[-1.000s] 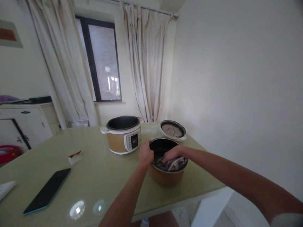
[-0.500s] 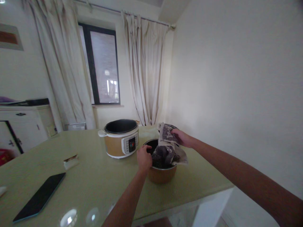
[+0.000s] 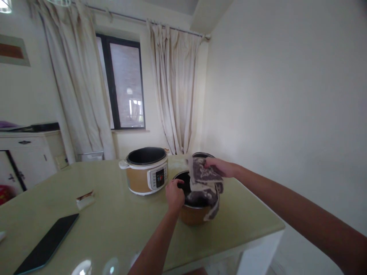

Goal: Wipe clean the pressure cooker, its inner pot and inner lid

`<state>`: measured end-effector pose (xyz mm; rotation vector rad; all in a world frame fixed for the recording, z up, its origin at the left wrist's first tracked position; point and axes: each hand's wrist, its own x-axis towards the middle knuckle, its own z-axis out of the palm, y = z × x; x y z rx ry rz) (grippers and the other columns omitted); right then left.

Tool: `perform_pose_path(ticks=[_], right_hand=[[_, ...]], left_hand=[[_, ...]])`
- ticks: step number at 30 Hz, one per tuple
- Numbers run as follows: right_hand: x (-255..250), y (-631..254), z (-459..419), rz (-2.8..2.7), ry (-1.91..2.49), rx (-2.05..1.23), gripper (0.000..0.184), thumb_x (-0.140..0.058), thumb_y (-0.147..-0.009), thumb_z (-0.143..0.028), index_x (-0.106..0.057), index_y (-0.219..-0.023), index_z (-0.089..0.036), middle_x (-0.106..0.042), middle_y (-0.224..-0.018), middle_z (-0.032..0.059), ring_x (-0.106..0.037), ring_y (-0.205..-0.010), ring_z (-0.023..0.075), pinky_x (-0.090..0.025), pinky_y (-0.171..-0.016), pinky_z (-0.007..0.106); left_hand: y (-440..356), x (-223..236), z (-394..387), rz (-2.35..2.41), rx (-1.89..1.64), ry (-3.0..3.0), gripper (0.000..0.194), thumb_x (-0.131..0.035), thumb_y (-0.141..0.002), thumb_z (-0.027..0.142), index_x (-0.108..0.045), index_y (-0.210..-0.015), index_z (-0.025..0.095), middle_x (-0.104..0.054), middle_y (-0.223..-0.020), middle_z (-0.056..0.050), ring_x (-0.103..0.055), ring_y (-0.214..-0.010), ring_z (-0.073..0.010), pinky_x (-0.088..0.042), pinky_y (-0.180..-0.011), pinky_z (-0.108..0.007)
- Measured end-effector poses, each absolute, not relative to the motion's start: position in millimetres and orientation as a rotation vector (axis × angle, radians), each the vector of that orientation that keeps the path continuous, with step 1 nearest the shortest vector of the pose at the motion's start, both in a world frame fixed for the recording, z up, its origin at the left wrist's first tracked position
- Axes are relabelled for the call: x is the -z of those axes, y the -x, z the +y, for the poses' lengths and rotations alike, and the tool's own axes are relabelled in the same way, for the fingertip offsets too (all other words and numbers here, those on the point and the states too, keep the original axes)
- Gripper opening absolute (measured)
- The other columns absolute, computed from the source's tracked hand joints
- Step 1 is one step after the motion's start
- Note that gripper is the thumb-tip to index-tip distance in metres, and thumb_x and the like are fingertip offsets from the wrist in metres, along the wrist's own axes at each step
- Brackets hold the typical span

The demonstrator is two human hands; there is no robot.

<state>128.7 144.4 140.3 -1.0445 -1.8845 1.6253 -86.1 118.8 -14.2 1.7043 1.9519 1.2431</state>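
Observation:
On the table's right part stands a round inner pot (image 3: 192, 216), brown outside and dark inside. My left hand (image 3: 175, 194) is closed on the pot's left rim, thumb toward the inside. My right hand (image 3: 219, 166) grips a purple-grey and white patterned cloth (image 3: 204, 172) above the pot's right side. The cloth droops over the rim, its lower end hanging down outside the wall, and hides part of the opening. Left of the pot stands a white and gold electric cooker (image 3: 147, 172) with its top uncovered and a control panel in front.
Behind the cloth, a dark round object with a shiny rim (image 3: 203, 154) is partly hidden. A dark flat tablet-like object (image 3: 47, 242) and a small white packet (image 3: 85, 199) lie on the left of the pale green table (image 3: 123, 225). A wall rises on the right.
The cloth has shifted; its lower end now hangs down outside the pot instead of spreading across the rim. My right hand has moved slightly. My left hand stays on the rim.

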Motion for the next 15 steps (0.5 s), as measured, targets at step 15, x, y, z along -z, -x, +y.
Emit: perform_pose_path(ticks=[15], right_hand=[[-35,-145,91,-2.877,1.215,-0.079,0.073,-0.087,-0.071,-0.062,-0.070,-0.127,-0.018,-0.076,-0.118,0.0150,-0.070,-0.108,0.0368,-0.052,-0.094,0.044]], left_hand=[[107,16,106,1.756,-1.183,-2.154,0.033,-0.043,-0.103,0.024,-0.076,-0.107,0.025,-0.073,-0.138,-0.008,-0.051,-0.147,-0.0317,-0.029,-0.126,-0.062]])
